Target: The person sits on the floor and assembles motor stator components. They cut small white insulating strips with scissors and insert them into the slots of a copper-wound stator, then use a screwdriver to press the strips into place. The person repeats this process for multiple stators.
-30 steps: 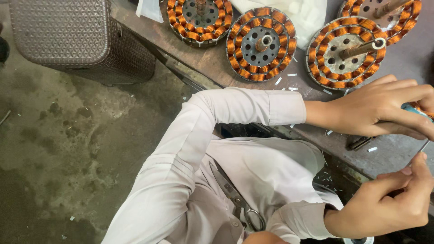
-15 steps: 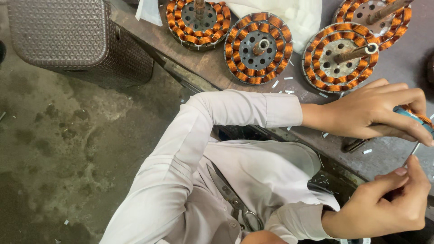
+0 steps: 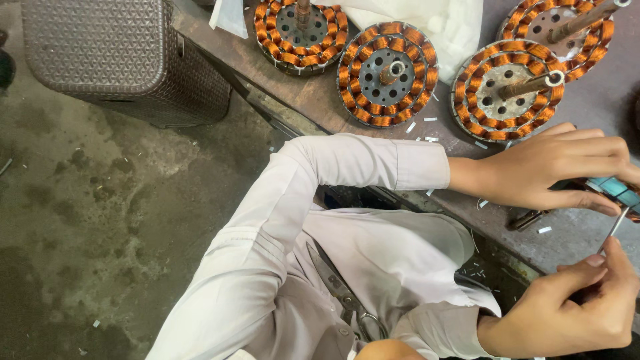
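Note:
My left hand (image 3: 547, 170) lies over a teal and copper-wound part (image 3: 617, 192) at the right edge of the worn bench (image 3: 320, 100) and grips it; most of that part is out of view. Just below, my right hand (image 3: 573, 310) pinches a thin metal rod (image 3: 615, 227) whose tip points up at the teal part. Both sleeves are pale grey. A pair of scissors (image 3: 343, 293) lies on my lap.
Several round stators with orange copper windings sit on the bench: one (image 3: 300, 33) at the back, one (image 3: 387, 73) in the middle, one with a shaft (image 3: 510, 90) near my left hand. A small dark tool (image 3: 527, 219) lies beside my left wrist. A brown woven basket (image 3: 120, 57) stands on the stained floor.
The view has drifted a little, so the stators sit lower in the picture. Both hands keep the same hold at the right edge.

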